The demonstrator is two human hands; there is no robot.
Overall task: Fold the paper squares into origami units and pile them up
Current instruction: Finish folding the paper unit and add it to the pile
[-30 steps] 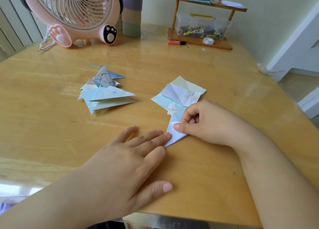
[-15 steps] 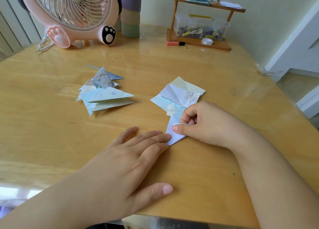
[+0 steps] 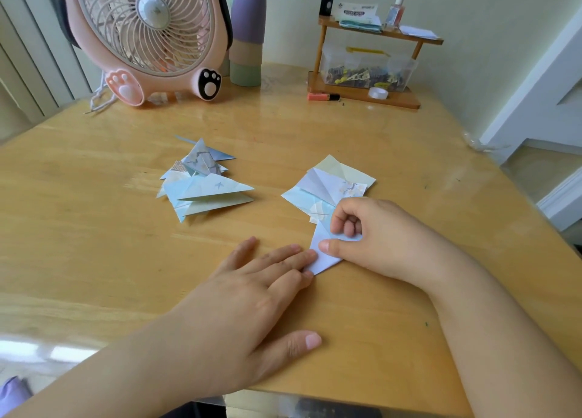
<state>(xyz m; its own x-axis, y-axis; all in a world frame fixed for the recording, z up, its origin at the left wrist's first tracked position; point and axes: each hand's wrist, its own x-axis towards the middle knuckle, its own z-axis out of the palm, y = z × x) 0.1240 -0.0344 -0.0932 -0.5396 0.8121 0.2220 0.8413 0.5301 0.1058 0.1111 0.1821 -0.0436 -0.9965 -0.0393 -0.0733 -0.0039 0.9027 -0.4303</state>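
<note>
The wooden table (image 3: 94,228) bears paper piles, a fan (image 3: 148,36), a shelf (image 3: 365,94).

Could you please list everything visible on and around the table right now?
paper being folded: one, pale blue-white, near table edge, under both hands
folded units: one pile, blue and cream, centre-left
paper squares: small stack, pastel, beyond the right hand
fan: one, pink, far left
bottle: one, purple, tan and green, beside fan
wooden shelf: one, brown, far right, holding a clear box and small bottles
tape roll: one, clear, on shelf base
table: one, light wood
left hand: flat, fingertips pressing the paper
right hand: pinching the paper's flap
</note>
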